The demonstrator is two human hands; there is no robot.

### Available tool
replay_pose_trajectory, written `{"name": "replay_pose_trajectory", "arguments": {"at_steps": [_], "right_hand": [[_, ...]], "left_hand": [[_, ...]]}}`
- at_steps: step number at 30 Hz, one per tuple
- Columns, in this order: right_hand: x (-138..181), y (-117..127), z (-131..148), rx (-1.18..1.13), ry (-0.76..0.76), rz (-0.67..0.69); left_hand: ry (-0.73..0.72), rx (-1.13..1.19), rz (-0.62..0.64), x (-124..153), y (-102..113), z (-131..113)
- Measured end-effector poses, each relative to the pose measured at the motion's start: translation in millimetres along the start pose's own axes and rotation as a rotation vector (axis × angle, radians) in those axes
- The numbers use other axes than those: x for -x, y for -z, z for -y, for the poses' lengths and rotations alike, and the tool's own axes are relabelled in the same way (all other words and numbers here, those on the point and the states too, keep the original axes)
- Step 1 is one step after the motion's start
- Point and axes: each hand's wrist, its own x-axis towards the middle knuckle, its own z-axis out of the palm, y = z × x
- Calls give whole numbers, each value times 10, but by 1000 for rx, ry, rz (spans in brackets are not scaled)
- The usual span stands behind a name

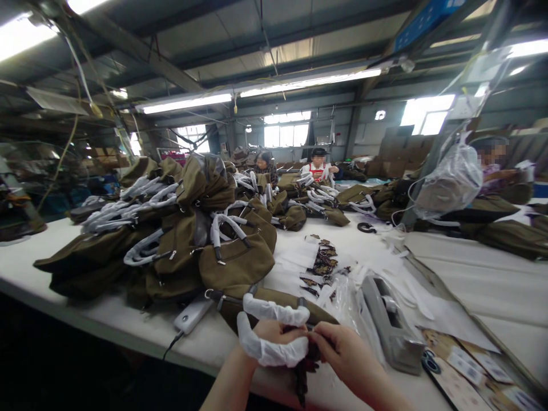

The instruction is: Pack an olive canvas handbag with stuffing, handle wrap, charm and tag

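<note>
Here the left hand (268, 334) is closed around a bag handle (272, 331) wrapped in white paper, fingers curled under the loop at the near edge of the table (492, 285). The right hand (342, 348) pinches something small and dark at the handle's end, thumb and fingertips pressed together; what it is cannot be made out. A dark tag or strap piece (302, 379) hangs down between the two hands. The handle belongs to an olive bag (274, 302) lying flat just behind the hands, near the table's front edge. Left of it rests a white device with a cord (192, 314). To the right sits a grey tape dispenser (391, 331), with printed cards (462, 368) beside it at the table's near right. Behind the bag lie patterned dark labels (323, 260) on white paper. A large pile of olive bags (171, 240) with white-wrapped handles fills the left of the table. Farther back, more bags (308, 205) lie in heaps, and other people (319, 162) sit working at the far end. A clear plastic sack (449, 182) hangs at the right
</note>
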Motion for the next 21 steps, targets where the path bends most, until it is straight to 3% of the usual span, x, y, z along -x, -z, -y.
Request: {"name": "replay_pose_trajectory", "arguments": {"at_steps": [2,11,18,21], "right_hand": [[-2,-5,-7,33,2,-7],[2,27,27,135,39,1],[-1,4,37,194,41,-6],[13,19,48,227,62,-3]], "left_hand": [[-13,-62,111,0,15,-23],[-109,-202,56,-3,22,-62],[-41,-131,-22,-23,6,-71],[-37,-123,-146,-35,-14,-48]]}}
